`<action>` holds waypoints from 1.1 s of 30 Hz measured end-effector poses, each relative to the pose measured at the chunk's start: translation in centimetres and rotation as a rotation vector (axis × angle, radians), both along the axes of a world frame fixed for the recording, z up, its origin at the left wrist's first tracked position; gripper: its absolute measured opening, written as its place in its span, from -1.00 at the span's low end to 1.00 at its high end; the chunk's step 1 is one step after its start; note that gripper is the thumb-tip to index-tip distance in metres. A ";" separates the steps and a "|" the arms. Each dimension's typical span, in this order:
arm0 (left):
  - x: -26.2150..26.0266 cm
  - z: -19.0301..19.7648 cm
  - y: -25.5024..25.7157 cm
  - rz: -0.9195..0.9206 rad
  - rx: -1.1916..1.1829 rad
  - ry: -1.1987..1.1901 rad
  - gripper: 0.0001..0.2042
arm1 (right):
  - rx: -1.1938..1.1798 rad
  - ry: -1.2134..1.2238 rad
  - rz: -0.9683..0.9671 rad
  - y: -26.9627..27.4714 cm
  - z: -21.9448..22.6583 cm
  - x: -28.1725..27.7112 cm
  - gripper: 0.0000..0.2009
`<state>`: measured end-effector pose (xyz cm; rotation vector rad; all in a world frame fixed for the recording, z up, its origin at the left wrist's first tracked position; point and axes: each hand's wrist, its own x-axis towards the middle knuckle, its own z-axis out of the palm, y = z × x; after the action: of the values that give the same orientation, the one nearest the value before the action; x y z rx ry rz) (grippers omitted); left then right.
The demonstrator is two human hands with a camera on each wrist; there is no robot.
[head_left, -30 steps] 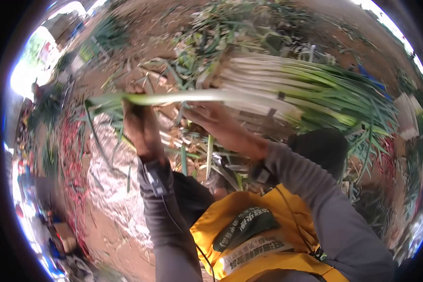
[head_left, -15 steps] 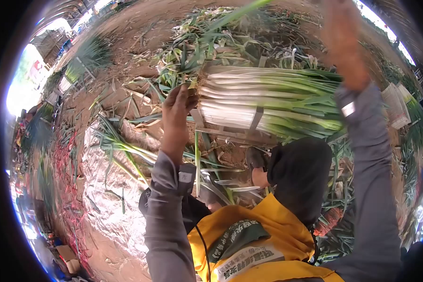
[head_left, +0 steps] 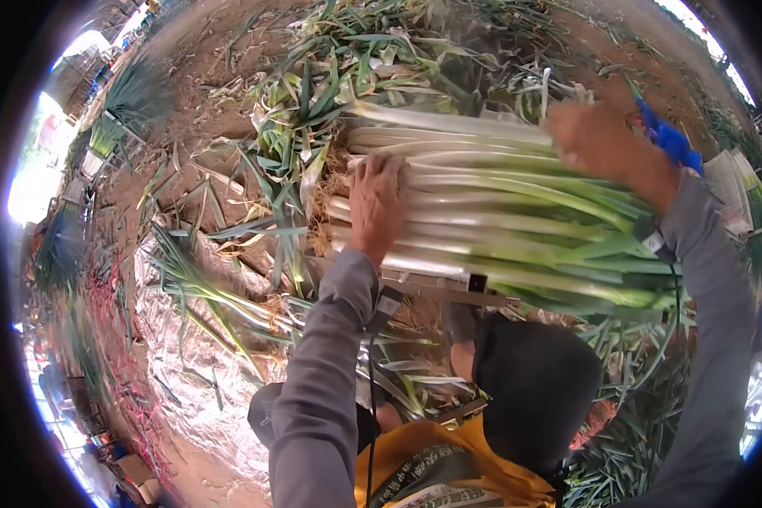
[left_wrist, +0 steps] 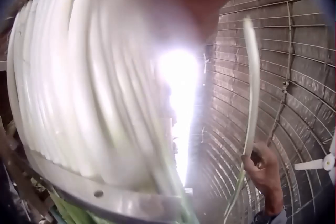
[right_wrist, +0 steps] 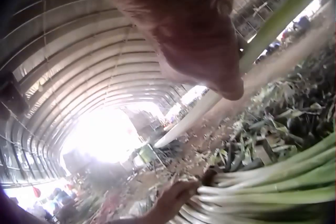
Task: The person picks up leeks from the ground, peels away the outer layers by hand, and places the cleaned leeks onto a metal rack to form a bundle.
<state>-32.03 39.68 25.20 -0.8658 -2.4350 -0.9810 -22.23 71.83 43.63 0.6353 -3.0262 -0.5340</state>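
A thick row of green onions (head_left: 483, 216) lies side by side in a low frame (head_left: 436, 292), roots to the left and green leaves to the right. My left hand (head_left: 378, 203) rests on the white ends near the roots, fingers slightly bent over the stalks. Farther right, my right hand (head_left: 597, 144) grips a single green onion (left_wrist: 252, 77) by its greener part. That stalk stretches leftward, white end first, along the row's far side. The left wrist view shows the right hand's fingers curled round it, and a metal band (left_wrist: 126, 198) across the row.
Trimmed leaves (head_left: 381, 76) are heaped beyond the row. A few loose green onions (head_left: 220, 292) lie on a crinkled silvery sheet (head_left: 195, 372) at the left. Blue material (head_left: 673, 140) and another bundle (head_left: 741, 190) are at the right. My knee (head_left: 533, 372) is close to the frame.
The right hand swept out to the far right with the green onion, then came back down over the row. My left hand moved from the root ends onto the white stalks.
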 end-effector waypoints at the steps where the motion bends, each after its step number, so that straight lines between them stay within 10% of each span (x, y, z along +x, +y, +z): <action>1: 0.3 0.0 0.1 0.023 -0.014 0.037 -0.80 | -0.081 -0.030 0.039 -0.2 -1.2 -0.3 -0.74; 33: -2.2 0.7 0.3 0.087 -0.334 0.088 -0.76 | -0.411 -0.064 0.088 1.9 -7.0 1.5 -0.76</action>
<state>-34.25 40.01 25.95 -0.8779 -2.5755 -0.5000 -20.69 73.73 36.67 0.7600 -3.0049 0.1144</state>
